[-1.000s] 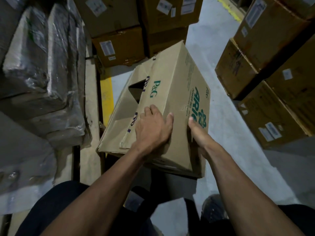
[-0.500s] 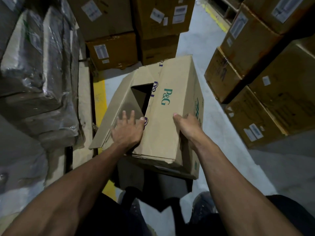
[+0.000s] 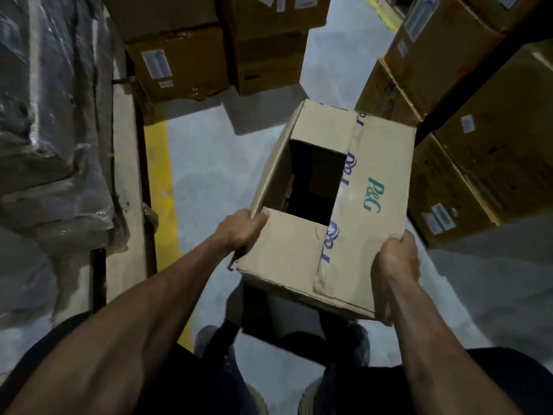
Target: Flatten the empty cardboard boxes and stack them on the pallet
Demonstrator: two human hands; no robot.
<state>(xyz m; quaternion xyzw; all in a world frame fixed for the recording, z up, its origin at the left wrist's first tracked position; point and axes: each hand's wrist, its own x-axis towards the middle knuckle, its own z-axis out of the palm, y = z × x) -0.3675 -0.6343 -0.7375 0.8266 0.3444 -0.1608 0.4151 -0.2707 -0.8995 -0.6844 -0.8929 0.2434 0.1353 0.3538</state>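
Observation:
A brown cardboard box [image 3: 377, 163] with green "P&G" print and blue printed tape is held above the grey floor in the centre right of the head view. Its top face is toward me, with a dark rectangular gap between the flaps showing an empty inside. My left hand [image 3: 239, 232] grips the box's near left corner, thumb on the top flap. My right hand [image 3: 398, 259] grips the near right edge, fingers curled over it. The box keeps its full shape.
Plastic-wrapped goods [image 3: 51, 121] stand stacked on the left beside a wooden board [image 3: 127, 187] and a yellow floor line [image 3: 163, 187]. Labelled brown cartons [image 3: 176, 61] stand at the back. More cartons [image 3: 478, 163] line the right. My shoes [image 3: 215, 339] are below the box.
The box has swung to the right and turned so its open top faces me. My left hand moved from the flap to the near left corner; my right hand shifted to the near right edge.

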